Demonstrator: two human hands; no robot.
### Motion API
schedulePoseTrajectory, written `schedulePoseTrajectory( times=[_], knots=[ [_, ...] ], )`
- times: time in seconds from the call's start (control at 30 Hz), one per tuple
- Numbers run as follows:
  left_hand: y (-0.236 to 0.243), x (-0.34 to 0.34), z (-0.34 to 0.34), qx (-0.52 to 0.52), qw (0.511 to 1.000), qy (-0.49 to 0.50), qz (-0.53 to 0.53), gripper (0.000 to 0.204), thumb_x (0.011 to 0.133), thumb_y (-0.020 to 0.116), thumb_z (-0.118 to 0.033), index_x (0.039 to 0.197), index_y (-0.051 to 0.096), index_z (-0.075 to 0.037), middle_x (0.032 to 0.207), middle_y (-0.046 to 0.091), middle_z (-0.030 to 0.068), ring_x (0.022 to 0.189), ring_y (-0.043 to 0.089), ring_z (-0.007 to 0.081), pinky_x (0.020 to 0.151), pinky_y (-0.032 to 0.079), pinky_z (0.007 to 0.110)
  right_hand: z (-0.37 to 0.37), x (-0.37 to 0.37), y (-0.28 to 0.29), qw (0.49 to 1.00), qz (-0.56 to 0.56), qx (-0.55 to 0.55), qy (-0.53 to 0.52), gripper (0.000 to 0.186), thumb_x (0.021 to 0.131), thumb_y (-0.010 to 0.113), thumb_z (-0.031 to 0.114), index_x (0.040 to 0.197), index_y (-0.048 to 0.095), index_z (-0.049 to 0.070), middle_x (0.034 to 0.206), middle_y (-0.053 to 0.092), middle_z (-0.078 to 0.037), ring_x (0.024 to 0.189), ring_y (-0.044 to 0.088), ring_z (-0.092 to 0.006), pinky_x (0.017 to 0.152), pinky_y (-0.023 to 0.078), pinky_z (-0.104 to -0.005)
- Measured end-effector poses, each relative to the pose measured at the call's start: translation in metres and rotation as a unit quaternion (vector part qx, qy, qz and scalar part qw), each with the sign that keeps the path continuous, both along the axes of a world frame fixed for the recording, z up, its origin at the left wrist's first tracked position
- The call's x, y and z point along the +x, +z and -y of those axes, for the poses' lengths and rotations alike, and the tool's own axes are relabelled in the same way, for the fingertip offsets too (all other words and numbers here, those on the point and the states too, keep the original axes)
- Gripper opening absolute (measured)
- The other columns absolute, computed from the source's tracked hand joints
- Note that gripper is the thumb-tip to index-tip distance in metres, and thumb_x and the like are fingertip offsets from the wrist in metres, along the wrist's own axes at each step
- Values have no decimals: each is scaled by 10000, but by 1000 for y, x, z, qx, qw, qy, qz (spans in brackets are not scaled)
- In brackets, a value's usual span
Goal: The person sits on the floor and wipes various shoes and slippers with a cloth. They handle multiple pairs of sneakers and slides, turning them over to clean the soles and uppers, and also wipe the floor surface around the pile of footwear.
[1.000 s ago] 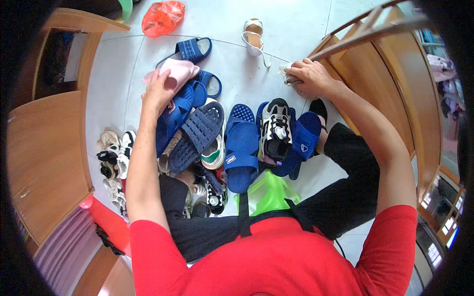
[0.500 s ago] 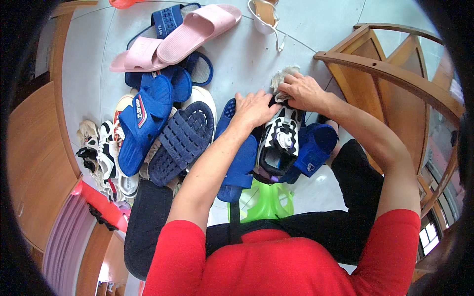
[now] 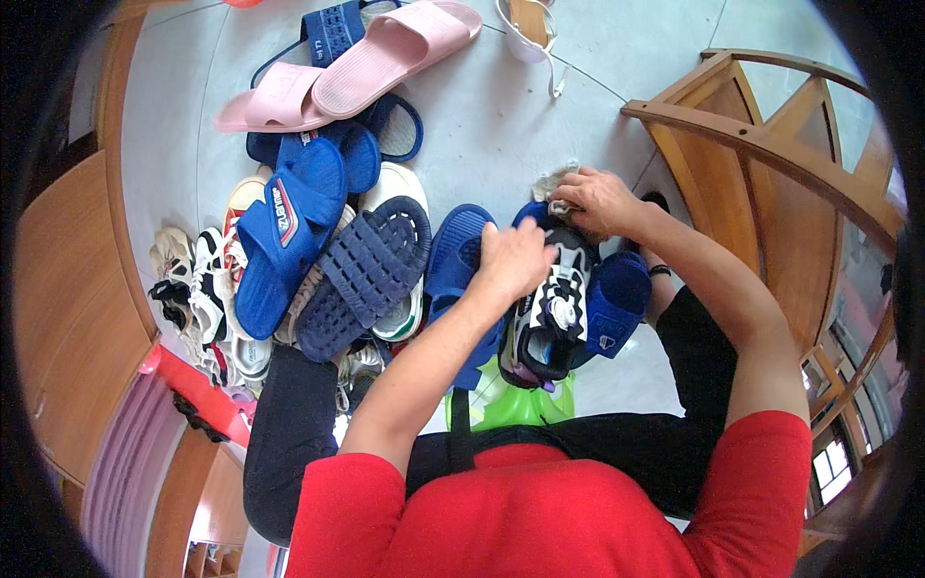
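A black-and-white sneaker (image 3: 549, 332) points its toe away from me, between blue slippers. My left hand (image 3: 515, 260) is closed at its left front side; the fingers are slightly blurred. A crumpled greyish-white cloth (image 3: 557, 181) is bunched in my right hand (image 3: 597, 202), just beyond the sneaker's toe. On the left of the sneaker lies a blue slipper (image 3: 455, 255), partly under my left forearm. Another blue slipper (image 3: 617, 299) is at its right. Part of a blue item shows beneath the cloth, mostly hidden by my hands.
Pink slippers (image 3: 385, 63) lie on blue ones at the far left. Nearer are a blue slipper (image 3: 289, 241), a navy woven-look slipper (image 3: 361, 279) and several sneakers. A white sandal (image 3: 525, 34) stands far off. A green plastic stool (image 3: 520, 405) is below; wooden furniture (image 3: 761, 173) stands right.
The sneaker has shifted slightly toward me. My left hand has moved from over its toe to its left side, fingers now more curled. My right hand with the cloth has moved slightly right and nearer.
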State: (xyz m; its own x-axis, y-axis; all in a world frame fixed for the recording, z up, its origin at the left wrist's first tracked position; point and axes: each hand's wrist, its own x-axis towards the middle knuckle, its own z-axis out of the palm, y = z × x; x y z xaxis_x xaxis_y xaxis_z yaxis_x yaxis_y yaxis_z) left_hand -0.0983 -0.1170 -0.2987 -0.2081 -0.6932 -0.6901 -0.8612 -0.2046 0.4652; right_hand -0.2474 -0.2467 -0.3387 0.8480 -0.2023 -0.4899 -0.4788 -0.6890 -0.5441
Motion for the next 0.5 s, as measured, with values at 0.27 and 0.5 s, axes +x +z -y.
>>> schedulePoseTrajectory(
  times=[0.27,0.5],
  knots=[
    [-13,-4,-22,-218,946,237,-45,318,782,613,-308,958,642,-45,1026,584,135,1014,500,304,847,408,417,33,23,-15,970,81,-228,-1,467,669,695,178,1121,584,214,1022,548,13,932,512,-194,738,455,-332],
    [-28,41,13,-8,994,108,33,357,799,551,-438,1023,662,-183,981,658,92,963,589,277,839,390,447,26,55,18,965,196,-142,-98,431,617,683,172,1043,614,172,936,580,-16,862,549,-236,731,478,-356]
  ],
)
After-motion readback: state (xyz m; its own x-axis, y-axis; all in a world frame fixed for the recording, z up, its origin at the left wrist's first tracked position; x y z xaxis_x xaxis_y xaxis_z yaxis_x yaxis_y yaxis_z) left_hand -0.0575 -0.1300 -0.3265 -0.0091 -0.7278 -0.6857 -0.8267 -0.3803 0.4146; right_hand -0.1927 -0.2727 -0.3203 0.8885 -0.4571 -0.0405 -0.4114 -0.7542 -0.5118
